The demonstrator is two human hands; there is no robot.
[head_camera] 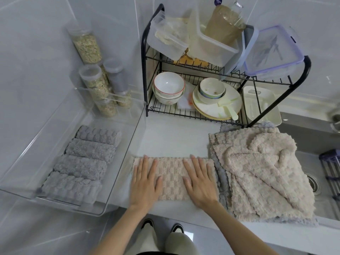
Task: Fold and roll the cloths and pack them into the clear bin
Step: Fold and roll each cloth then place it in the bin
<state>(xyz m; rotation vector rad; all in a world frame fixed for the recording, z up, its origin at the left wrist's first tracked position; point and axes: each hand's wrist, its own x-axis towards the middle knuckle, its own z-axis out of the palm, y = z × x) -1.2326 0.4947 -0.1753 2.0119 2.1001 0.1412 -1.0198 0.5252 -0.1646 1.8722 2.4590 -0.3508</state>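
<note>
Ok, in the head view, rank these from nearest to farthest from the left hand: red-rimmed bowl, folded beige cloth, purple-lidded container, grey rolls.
1. Folded beige cloth: under the left hand, which presses flat on it.
2. Grey rolls: left, inside the clear bin.
3. Red-rimmed bowl: ahead, on the lower shelf of the rack.
4. Purple-lidded container: far right, on the rack's top.

Four grey rolls point(86, 166), two hands point(145, 183)

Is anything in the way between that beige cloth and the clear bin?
Nothing visible does. The beige cloth lies right beside the clear bin; only its wall must be cleared, and the grey rolls leave bare floor inside.
</note>
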